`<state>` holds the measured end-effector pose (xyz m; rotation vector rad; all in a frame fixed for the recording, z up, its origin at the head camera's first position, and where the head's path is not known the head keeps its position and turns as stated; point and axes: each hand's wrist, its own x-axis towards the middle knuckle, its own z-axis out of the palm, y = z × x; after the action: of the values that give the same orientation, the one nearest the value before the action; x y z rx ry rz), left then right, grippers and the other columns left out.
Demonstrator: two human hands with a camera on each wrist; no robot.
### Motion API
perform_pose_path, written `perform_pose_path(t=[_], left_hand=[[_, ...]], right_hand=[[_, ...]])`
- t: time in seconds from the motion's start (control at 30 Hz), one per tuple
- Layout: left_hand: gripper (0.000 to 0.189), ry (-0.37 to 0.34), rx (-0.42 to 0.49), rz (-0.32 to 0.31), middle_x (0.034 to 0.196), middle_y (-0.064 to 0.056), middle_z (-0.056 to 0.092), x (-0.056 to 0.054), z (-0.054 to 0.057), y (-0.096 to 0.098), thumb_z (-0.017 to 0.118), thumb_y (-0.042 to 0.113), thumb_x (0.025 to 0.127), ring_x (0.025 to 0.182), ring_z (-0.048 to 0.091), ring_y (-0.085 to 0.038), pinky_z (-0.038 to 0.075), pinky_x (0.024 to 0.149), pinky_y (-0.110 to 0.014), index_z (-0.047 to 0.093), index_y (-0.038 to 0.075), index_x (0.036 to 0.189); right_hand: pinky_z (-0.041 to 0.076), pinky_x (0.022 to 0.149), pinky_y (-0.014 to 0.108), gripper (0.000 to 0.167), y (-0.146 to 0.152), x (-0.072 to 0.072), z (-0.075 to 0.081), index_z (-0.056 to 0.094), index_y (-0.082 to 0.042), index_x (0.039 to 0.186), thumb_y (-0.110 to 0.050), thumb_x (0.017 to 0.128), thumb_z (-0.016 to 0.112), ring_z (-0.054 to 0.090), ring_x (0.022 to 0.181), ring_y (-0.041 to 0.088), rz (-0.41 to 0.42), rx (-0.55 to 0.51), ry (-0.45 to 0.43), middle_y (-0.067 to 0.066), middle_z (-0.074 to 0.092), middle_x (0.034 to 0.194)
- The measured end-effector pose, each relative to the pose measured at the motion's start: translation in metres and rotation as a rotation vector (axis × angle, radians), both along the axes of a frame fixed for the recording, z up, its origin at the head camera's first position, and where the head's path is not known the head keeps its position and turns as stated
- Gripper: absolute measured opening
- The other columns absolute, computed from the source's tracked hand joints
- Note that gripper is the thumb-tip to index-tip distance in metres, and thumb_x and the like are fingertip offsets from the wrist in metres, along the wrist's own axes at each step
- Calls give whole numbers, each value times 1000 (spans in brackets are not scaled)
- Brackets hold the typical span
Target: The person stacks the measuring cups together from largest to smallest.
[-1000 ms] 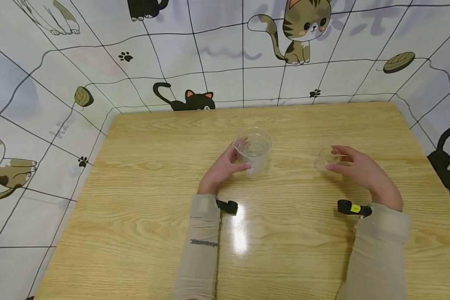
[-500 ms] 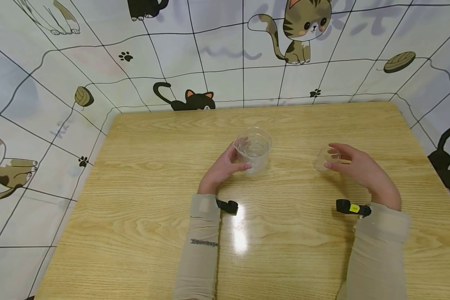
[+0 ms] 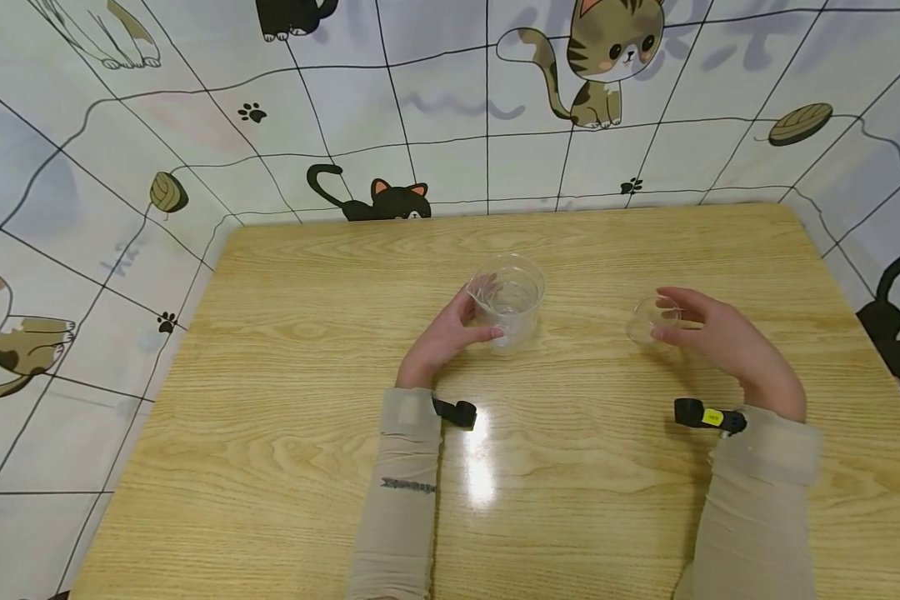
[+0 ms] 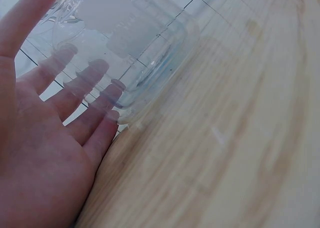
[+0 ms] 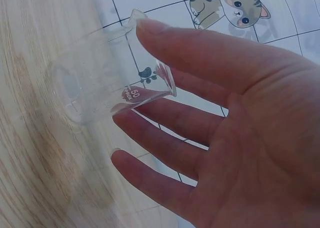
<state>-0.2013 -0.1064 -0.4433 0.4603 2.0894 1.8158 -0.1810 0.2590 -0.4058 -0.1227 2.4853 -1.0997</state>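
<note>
My left hand holds the side of a large clear beaker, thumb on the near side and fingers round the far side. Clear liquid shows inside, and the beaker stands upright on the table. In the left wrist view its fingers lie against the clear wall. Over to the right, my right hand holds a small clear beaker near its rim. The right wrist view shows the thumb at the spout of this small beaker, a red "50" mark on its wall, and its base towards the table.
The wooden table reaches back to a white wall cloth with cat drawings and black grid lines. A bright light reflection lies on the wood between the forearms. Each wrist wears a small black camera.
The right hand has shifted very slightly at the small beaker, its fingertips a little further left and up. The left hand and the large beaker have stayed in place.
</note>
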Motion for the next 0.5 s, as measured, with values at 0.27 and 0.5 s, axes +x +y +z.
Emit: perform_pose_path(t=[0.27,0.5], left_hand=[[81,-3,3,-5,141,3,32,0,1,0,73,20,75,129,26,-9,20,104,-29,26,25,140],[80,3,6,-7,141,2,32,0,-1,0,73,20,75,128,26,-10,20,105,-30,26,25,140]], right_hand=[[31,89,53,77,1,1,-3,18,-19,143,-48,83,56,27,123,32,-2,-12,15,9,34,137],[31,87,53,78,1,-1,-4,19,-20,143,-48,82,57,30,121,33,-11,-4,1,12,34,135]])
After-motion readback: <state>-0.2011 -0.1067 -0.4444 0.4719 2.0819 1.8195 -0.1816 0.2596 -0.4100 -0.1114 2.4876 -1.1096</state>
